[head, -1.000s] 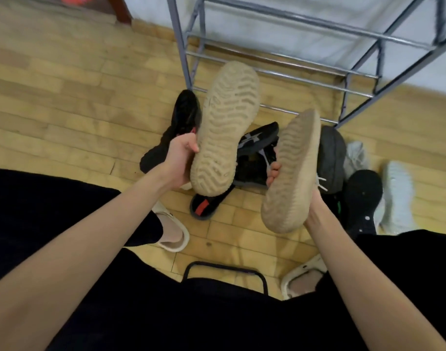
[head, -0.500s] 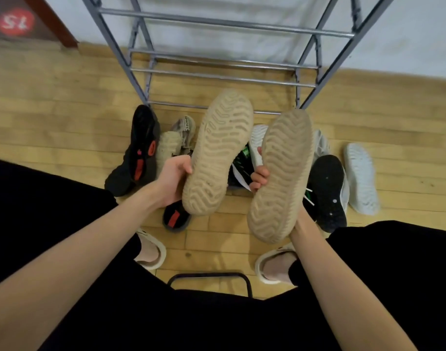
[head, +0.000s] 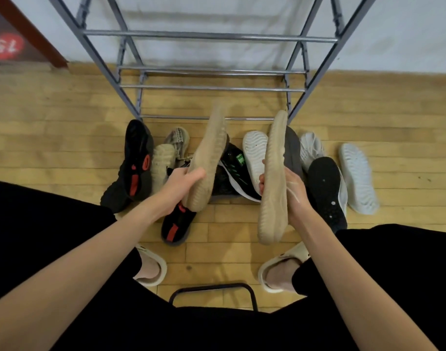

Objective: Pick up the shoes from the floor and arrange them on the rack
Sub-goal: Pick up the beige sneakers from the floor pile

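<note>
- Your left hand [head: 184, 178] has its grip closed around the heel part of one beige shoe [head: 208, 158]; the thumb lies across the sole and the arm is stretched forward.
- Your right hand [head: 291, 188] holds the second beige shoe [head: 273, 178] near its middle, with fingers curled over the left edge of the sole and the palm behind it.
- Both shoes are in the air above the floor, toes pointing to the rack [head: 209, 36], soles turned partly to the side so you see them edge-on.
- The soles are pale tan rubber with wavy ridges, and they look a little worn and dusty.
- Under your hands a pile of shoes [head: 242, 171] lies on the floor just in front of the rack: black ones with red marks at the left, a black one with green details in the middle, white and grey ones at the right.
- The rack is made of thin grey metal bars, and its rails carry no shoe.
- The floor [head: 52, 127] is light wooden boards; behind the rack stands a white wall.
- Your feet wear cream slippers [head: 277, 264], and a black metal frame [head: 211, 290] shows between them.
</note>
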